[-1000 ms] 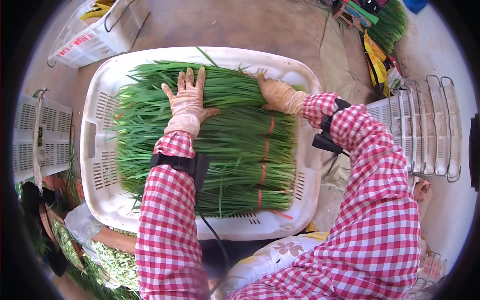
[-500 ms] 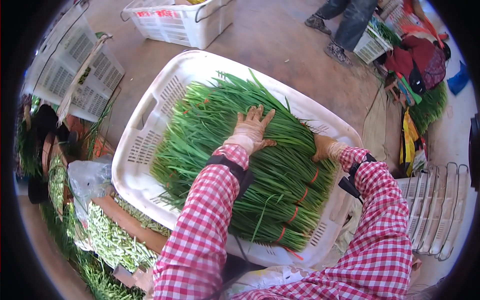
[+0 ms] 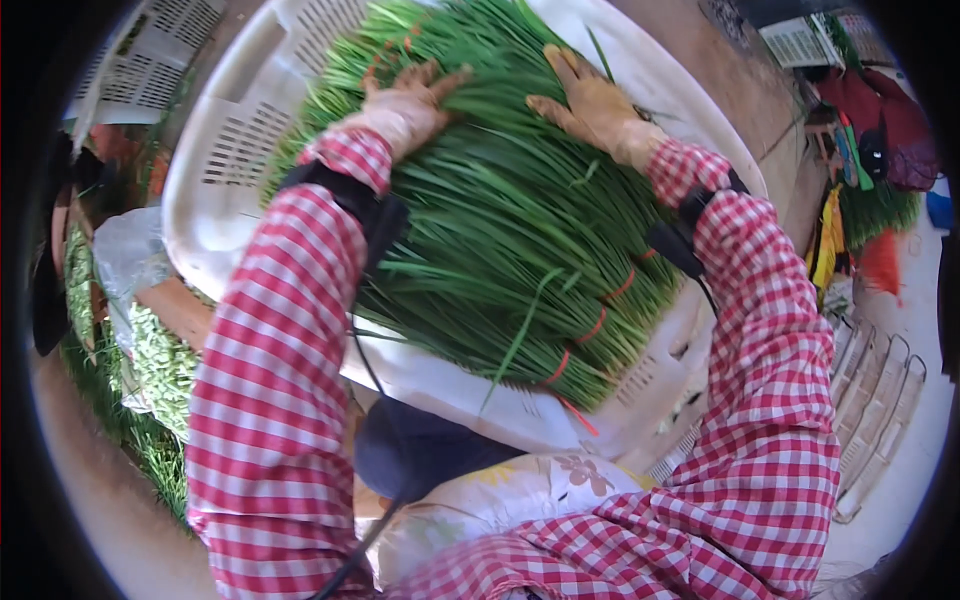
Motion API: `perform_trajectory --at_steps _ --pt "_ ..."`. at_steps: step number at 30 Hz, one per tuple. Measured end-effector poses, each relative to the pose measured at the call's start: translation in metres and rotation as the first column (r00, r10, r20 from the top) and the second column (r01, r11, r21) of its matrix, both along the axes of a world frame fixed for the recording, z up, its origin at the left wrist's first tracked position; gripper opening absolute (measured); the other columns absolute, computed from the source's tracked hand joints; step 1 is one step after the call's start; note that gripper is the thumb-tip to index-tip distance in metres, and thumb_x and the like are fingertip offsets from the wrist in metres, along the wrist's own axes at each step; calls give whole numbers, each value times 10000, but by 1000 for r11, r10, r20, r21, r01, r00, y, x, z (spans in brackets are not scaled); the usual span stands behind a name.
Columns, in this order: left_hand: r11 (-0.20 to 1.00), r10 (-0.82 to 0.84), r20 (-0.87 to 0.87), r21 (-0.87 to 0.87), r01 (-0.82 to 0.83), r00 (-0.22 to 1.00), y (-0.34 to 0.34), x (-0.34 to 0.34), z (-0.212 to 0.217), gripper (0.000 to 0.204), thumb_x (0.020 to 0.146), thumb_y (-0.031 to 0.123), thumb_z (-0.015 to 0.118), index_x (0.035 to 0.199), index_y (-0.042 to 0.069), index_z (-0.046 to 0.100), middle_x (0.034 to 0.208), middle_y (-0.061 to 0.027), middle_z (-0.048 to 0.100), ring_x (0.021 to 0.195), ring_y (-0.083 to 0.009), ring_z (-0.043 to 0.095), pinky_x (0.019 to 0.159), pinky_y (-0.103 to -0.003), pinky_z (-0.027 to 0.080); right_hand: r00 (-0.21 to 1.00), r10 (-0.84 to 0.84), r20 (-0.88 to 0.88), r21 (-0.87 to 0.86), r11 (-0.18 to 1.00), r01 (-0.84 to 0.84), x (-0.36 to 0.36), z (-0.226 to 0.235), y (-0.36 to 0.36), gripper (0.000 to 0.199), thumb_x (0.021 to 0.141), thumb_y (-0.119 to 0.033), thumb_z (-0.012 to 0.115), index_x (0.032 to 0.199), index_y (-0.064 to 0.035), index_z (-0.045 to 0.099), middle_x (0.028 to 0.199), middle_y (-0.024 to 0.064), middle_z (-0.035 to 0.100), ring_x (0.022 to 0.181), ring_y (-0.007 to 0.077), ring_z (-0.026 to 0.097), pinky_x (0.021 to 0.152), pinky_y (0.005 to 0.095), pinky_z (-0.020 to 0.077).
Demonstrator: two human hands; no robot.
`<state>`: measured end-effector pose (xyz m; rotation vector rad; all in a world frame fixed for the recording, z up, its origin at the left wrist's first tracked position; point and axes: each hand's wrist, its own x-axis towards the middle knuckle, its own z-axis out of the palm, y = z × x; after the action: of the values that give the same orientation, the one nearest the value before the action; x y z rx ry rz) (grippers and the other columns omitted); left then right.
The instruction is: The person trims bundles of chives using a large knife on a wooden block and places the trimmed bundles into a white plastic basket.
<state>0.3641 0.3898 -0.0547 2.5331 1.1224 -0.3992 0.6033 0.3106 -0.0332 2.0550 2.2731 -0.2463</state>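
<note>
Bundles of long green garlic chives (image 3: 500, 230) fill a white plastic basket (image 3: 225, 235), their pale stem ends bound with red-orange bands. My left hand (image 3: 405, 112), in a thin gloved covering, presses on the leaves near the basket's upper left, fingers spread. Farther right, my right hand (image 3: 597, 108), gloved too, touches the top of the heap by the far rim, thumb and fingers apart. Neither hand is gripping a bundle. A loose chive leaf (image 3: 515, 345) lies across the bundles at the near side.
Left of the basket are a clear plastic bag (image 3: 135, 255) and a pile of short-cut pale green pieces (image 3: 165, 365). White crates (image 3: 160, 50) stand at the upper left. Another person in dark red (image 3: 880, 115) is at the right, above a white wire-handled crate (image 3: 880, 410).
My left hand has moved left across the leaves. My right hand has left the stem-end side and moved toward the far rim. The basket appears higher in view.
</note>
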Motion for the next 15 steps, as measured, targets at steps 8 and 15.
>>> perform_trajectory --at_steps 8,15 --pt "990 95 521 -140 -24 849 12 -80 106 579 918 322 512 1416 141 279 1424 -163 325 1319 -243 304 1077 -325 258 998 -57 -21 -26 998 56 -11 0 4 733 869 -565 437 1393 -82 266 1389 187 351 1241 357 389 1002 426 362" --pt "794 576 623 -272 -544 529 -143 -351 213 452 933 148 482 1343 -16 381 1365 -133 419 1269 -202 367 1055 -318 262 960 -272 63 -325 904 278 -3 78 -14 736 866 -483 486 1402 -59 210 1394 198 343 1263 361 367 1013 426 343"
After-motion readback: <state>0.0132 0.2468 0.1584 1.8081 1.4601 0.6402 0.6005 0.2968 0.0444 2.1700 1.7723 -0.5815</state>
